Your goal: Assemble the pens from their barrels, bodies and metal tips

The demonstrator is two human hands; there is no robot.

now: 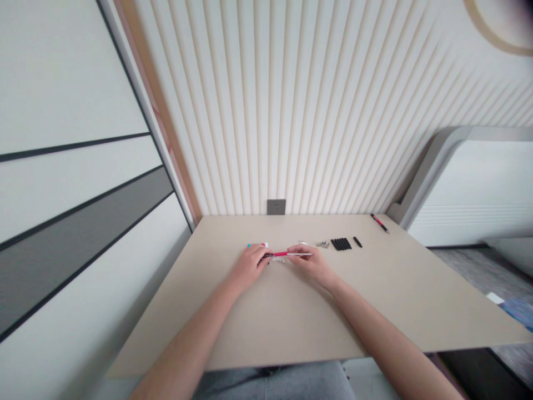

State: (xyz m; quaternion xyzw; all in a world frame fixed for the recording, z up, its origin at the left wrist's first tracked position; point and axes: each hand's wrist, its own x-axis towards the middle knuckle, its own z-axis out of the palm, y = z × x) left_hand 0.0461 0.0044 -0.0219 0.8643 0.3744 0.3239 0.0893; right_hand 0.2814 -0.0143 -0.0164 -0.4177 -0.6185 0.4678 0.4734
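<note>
My left hand [251,263] is closed around the dark end of a red and black pen barrel [280,254], held level above the table. Pinched in my right hand [313,263] is a thin white pen refill [307,254], in line with the barrel's red end. Whether the refill's tip sits inside the barrel, I cannot tell. Behind my left hand, small blue, red and white pieces [265,245] are mostly hidden. Small clear or white parts [278,259] lie beneath the barrel.
Right of my hands are a heap of small metallic parts [322,244], a row of several black tubes [341,244] and a single black tube [357,241]. A red and black pen [380,223] lies at the table's [283,328] back right. A ribbed wall with a socket [276,207] stands behind.
</note>
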